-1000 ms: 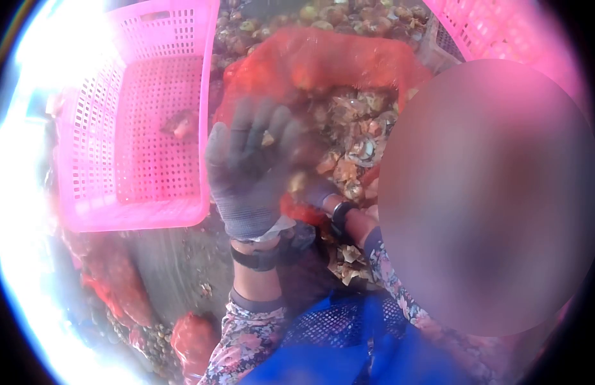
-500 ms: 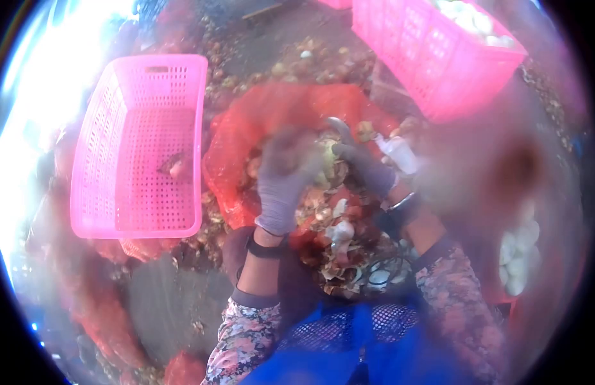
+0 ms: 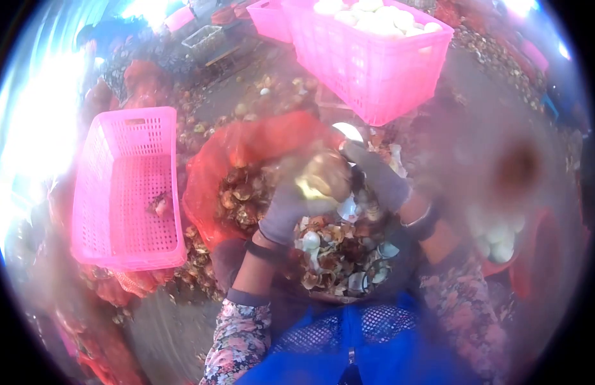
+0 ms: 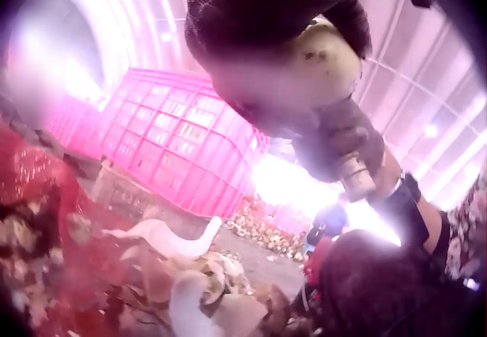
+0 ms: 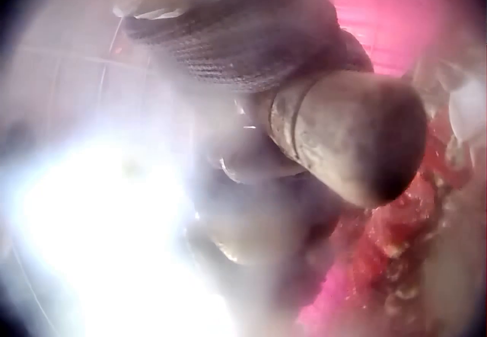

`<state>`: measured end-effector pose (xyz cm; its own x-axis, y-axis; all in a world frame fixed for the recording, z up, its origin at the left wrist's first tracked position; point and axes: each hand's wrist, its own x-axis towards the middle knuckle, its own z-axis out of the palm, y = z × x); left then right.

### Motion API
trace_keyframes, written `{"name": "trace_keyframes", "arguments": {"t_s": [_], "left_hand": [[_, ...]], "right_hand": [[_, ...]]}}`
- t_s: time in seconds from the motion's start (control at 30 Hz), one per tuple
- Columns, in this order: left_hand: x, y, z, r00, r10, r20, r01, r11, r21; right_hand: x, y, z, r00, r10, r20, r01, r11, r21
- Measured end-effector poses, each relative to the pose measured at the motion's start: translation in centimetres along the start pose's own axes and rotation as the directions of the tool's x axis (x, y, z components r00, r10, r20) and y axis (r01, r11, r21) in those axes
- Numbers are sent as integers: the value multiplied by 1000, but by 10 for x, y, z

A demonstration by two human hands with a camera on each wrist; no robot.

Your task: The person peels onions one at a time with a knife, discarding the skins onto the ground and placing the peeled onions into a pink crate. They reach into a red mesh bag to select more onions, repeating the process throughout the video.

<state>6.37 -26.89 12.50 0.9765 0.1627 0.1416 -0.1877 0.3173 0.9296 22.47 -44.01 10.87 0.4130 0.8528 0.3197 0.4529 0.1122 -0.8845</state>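
Note:
In the head view my gloved left hand [image 3: 286,206] holds an onion [image 3: 323,178] over a heap of peelings. The onion's pale cut side shows between glove and fruit in the left wrist view, where the onion [image 4: 323,63] has dark spots. Close beside it, my gloved right hand [image 3: 378,174] grips a knife whose bright blade [image 3: 347,132] points up and away from me. The knife's thick, pale handle [image 5: 354,135] juts out of the right fist in the right wrist view. An open red mesh sack [image 3: 207,186] of unpeeled onions lies just beyond the left hand.
A pink crate [image 3: 180,218] with a small scrap inside stands at the left. Another pink crate [image 3: 374,70], heaped with peeled white onions, stands at the back. Onion skins [image 3: 345,263] cover the space before my lap. More white onions [image 3: 501,237] sit at the right.
The left hand, spread and raised palm up at first, now holds an onion. The right hand has come up beside it with the knife. The head view has shifted, showing more of the far crate.

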Motion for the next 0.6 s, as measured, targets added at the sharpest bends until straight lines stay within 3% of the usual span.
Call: {"name": "trace_keyframes", "arguments": {"t_s": [0.03, 0.07, 0.1, 0.13, 0.17, 0.23, 0.3, 0.33, 0.43, 0.47, 0.57, 0.6], "left_hand": [[-1, 2, -3, 999, -42, 5, 42, 991, -127], [-1, 2, -5, 997, -81, 13, 82, 964, -253], [-4, -4, -13, 999, -19, 35, 28, 963, -269], [-2, 0, -4, 999, -13, -42, -3, 938, -346], [0, -7, -4, 994, 45, -99, -70, 959, -274], [1, -11, -7, 989, 58, -134, -103, 929, -356], [0, -10, -5, 997, -30, -74, -25, 761, -648], [-1, -1, -4, 996, -25, -82, -35, 750, -660], [0, 2, 6, 989, 22, -149, -99, 840, -534], [2, -6, 3, 979, 76, -190, -144, 914, -378], [6, -13, -3, 955, 171, -244, -209, 967, -142], [6, -12, -5, 960, 151, -235, -188, 971, -145]], "right_hand": [[-7, -1, 0, 999, -23, -28, 23, 999, -28], [-12, -19, -2, 993, 120, -16, -115, 979, 170], [-10, -41, 0, 973, 229, -15, -220, 948, 230], [-9, -63, 2, 942, 336, -14, -317, 902, 292], [-3, -82, 11, 911, 407, -59, -383, 892, 239], [-2, -84, 25, 950, 272, -150, -268, 962, 51], [-4, -71, 40, 971, 119, -206, -146, 982, -121], [-3, -64, 45, 977, 98, -192, -127, 981, -149], [-1, -51, 55, 979, 91, -185, -144, 943, -300], [-1, -51, 57, 977, 97, -189, -161, 919, -361], [4, -57, 56, 962, 237, -137, -268, 919, -290], [4, -52, 56, 975, 164, -148, -204, 925, -321]]}}
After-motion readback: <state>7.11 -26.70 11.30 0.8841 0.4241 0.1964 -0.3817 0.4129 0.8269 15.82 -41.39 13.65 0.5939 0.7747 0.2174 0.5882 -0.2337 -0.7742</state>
